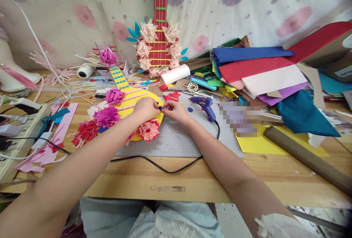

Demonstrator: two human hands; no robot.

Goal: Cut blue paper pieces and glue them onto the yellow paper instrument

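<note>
White multi-socket power strip (16,164): far left, cut off by the left edge, plugs covering much of it.
Pink paper strips (66,124): right of it, overlapped by teal scraps.
Yellow guitar-shaped craft with paper flowers (134,100): left of centre; the left forearm and hand cover part of its body.
Left hand (147,110): above the yellow body, fingertips pinched at the blue piece; the thumb is hard to make out.
Small dark blue piece (159,107): between both hands' fingertips, mostly hidden, its shape unclear.
Red guitar-shaped craft with pale flowers (159,51): far side, its neck cut off at the top.
Right hand (174,110): thumb and index finger narrowed on that piece.
Blue glue gun (203,102): on the grey gridded mat (181,139); its black cord passes beneath the right forearm.
Pixelated patch (239,119): contents unreadable.
Stacked coloured sheets (258,69): far right, overlapping one another.
Brown roll (308,155): near right, lying across a yellow sheet (264,144).
</note>
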